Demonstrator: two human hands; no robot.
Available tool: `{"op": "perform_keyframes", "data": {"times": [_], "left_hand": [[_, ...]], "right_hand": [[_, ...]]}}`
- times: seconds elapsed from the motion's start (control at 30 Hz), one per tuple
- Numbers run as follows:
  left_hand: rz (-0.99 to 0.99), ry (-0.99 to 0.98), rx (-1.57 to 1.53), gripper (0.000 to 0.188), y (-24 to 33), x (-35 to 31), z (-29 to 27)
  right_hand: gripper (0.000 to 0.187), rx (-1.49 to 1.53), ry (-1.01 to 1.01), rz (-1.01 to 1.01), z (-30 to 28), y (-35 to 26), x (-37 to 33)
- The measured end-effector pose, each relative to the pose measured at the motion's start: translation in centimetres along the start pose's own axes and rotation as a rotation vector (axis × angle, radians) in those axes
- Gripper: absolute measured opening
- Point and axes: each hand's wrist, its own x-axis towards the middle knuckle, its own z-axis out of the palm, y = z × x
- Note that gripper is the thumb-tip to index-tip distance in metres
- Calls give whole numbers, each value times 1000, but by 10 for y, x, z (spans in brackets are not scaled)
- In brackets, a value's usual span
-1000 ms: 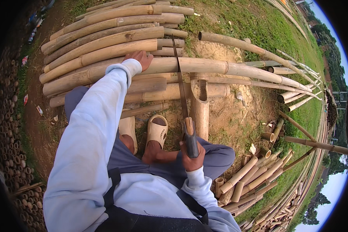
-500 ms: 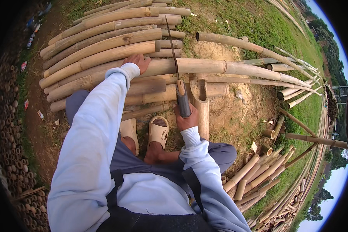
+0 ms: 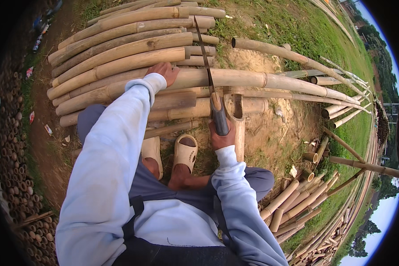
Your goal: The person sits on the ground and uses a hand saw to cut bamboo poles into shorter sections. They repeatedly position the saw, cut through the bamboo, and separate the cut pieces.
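Note:
A hand saw (image 3: 207,57) with a long narrow blade lies across a thick bamboo pole (image 3: 244,78), its tip pointing away from me. My right hand (image 3: 223,138) is closed around the saw's dark handle, on the near side of the pole. Further left, my left hand (image 3: 165,72) presses down on the same pole with bent fingers. Beneath the pole, close to the saw, stands a bamboo support (image 3: 238,116) with a notched, hollow opening. How deep the blade sits in the pole, I cannot tell.
Several cut bamboo lengths (image 3: 119,52) lie side by side at the left. Another long pole (image 3: 279,52) stretches away to the right. Shorter pieces (image 3: 292,199) are heaped near my right knee. My sandalled feet (image 3: 185,155) rest below the poles.
The saw's handle has shifted slightly right and towards me, and its blade slants a little more. My left hand stays on the pole. The whole view has moved slightly.

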Motion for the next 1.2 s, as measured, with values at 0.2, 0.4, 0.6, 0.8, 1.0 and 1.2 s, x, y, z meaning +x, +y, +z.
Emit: {"op": "perform_keyframes", "data": {"times": [0.2,0.4,0.6,0.8,1.0,1.2], "left_hand": [[21,31,22,61,-25,16,5],[-1,47,1,61,-23,1,4],[40,40,-16,58,-5,4,6],[29,231,4,53,-31,-5,36],[42,99,86,50,-32,-12,40],[57,220,131,44,-55,-24,36]], "right_hand": [[17,115,9,95,-29,-15,-100],[26,-173,9,86,-75,-67,-193],[14,-22,9,-4,-8,18,-28],[17,-62,89,-50,-8,26,-83],[16,5,49,167,-53,-20,-160],[11,112,30,409,-102,-58,-198]]}}
